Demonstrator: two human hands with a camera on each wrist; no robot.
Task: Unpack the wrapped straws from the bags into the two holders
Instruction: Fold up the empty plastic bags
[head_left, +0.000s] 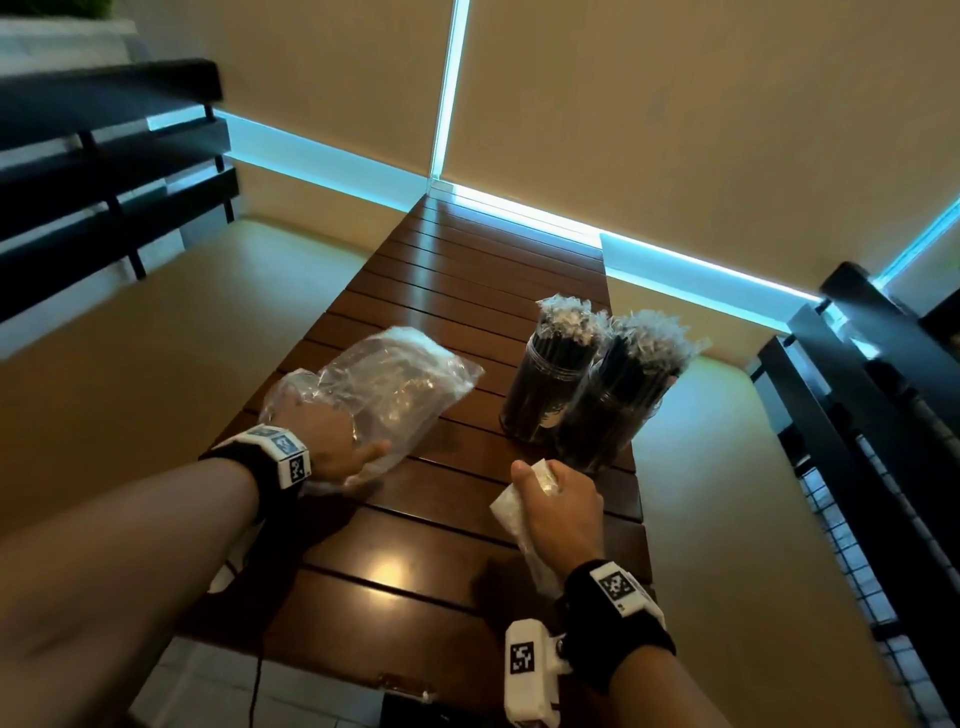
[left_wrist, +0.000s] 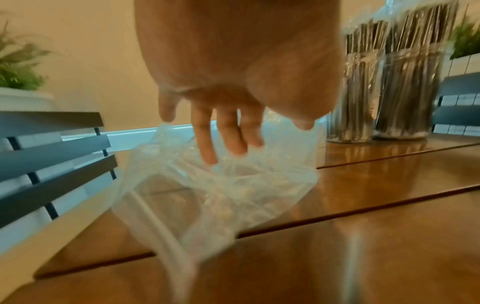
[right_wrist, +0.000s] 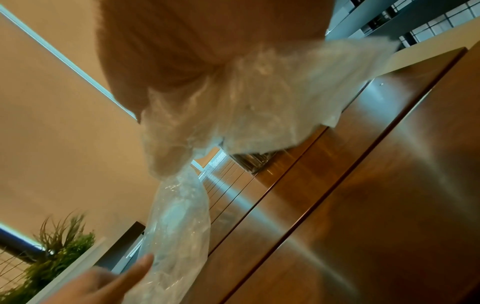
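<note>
Slatted wooden table (head_left: 441, 322), seemingly beige walls (head_left: 675, 104)

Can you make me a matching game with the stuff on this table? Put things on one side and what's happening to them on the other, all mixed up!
Things:
1. large clear plastic bag
2. crumpled clear plastic bag
3. two dark round straw holders
4. brown slatted wooden table

States:
A. standing upright, full of wrapped straws
B. bunched in the right hand
C. under everything, shiny with reflected light
D. lying flat, left hand reaching onto it

Pairs: 1-D, 2-B, 3-A, 4-C
</note>
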